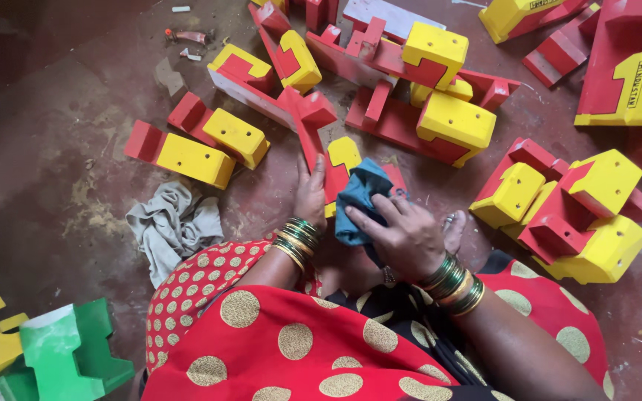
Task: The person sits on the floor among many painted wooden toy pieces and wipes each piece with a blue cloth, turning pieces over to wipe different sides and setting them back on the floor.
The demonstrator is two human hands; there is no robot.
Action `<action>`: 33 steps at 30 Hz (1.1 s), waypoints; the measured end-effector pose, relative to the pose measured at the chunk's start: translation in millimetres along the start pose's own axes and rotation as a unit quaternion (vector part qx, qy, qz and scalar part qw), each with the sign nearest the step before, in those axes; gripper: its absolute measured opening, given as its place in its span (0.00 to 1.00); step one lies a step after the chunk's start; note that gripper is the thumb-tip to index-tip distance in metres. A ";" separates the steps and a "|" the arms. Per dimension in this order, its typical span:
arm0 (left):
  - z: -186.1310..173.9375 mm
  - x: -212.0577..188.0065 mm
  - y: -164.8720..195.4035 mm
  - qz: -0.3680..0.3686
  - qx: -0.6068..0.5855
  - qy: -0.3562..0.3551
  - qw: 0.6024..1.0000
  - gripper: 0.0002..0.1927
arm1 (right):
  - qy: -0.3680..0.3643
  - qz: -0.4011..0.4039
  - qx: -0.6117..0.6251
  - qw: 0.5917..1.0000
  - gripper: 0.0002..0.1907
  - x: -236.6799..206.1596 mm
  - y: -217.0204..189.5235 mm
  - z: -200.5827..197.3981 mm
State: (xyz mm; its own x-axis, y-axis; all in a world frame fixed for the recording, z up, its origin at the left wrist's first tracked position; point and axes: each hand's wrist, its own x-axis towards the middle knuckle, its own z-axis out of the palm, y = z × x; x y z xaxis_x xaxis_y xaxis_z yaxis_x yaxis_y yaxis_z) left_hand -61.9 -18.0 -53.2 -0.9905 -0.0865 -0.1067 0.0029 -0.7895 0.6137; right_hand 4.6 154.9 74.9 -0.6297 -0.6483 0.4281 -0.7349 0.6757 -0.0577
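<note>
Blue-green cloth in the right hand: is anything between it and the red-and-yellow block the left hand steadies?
Nothing visible. The right hand presses the bunched blue-green cloth directly against the red-and-yellow painted block, which the left hand steadies. The crumpled grey rag lies apart on the floor.

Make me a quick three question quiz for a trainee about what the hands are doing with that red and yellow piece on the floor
1. True or false: the right hand presses a blue cloth against the red and yellow piece.
2. What does the left hand do? A) lifts the grey rag B) steadies the piece C) hangs free
3. What lies crumpled on the floor to the left of the hands?

Key: 1 true. 2 B. 3 the grey rag.
</note>
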 end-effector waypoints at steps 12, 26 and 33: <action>-7.5 -0.3 -20.6 -0.057 0.104 -0.065 0.991 0.29 | 0.127 0.043 0.063 0.989 0.18 8.1 22.8 -19.2; -3.2 -3.9 -30.7 -0.124 0.175 -0.166 0.963 0.27 | 0.033 0.200 -0.079 0.976 0.14 -12.0 81.2 -18.0; 3.5 -8.0 -13.7 -0.204 0.171 -0.150 0.952 0.30 | 0.081 0.260 0.078 0.959 0.17 -15.9 73.9 -8.2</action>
State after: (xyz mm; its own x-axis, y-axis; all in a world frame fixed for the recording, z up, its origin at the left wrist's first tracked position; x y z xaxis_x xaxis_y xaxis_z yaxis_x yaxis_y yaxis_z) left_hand -54.5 -4.4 -58.0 -0.8947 0.4022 -0.1941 -0.3843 -0.4721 0.7934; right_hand -37.6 218.0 71.2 -0.8833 -0.1660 0.4385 -0.3686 0.8238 -0.4307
